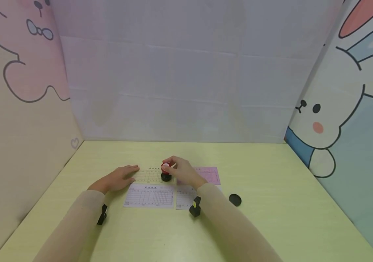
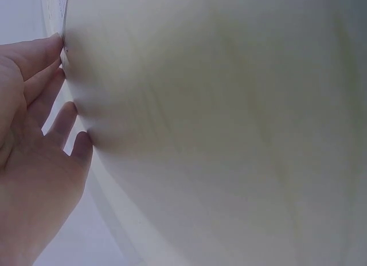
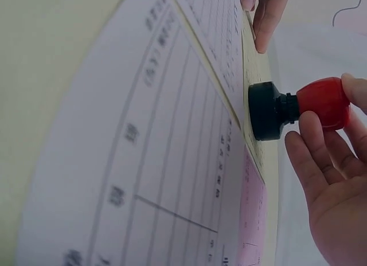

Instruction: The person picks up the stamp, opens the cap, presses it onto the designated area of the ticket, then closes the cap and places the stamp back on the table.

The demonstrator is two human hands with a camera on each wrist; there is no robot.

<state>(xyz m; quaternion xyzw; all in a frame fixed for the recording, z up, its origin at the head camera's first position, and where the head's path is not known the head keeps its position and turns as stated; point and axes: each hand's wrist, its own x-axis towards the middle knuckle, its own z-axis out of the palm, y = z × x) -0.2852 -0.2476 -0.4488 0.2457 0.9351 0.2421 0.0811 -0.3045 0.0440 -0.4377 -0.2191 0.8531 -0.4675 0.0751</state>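
Note:
A rubber stamp with a red knob handle and a round black base stands on the yellow printed form. My right hand grips the red handle between thumb and fingers. In the right wrist view the base meets the paper near its right end. My left hand rests at the left edge of that form, fingers extended and thumb spread toward its lower corner. The left wrist view shows these fingertips against the tabletop.
Two white printed forms lie in front of the yellow one, the right one partly under my right forearm. A pink form is at the back right. On the table to the right lies a round black lid.

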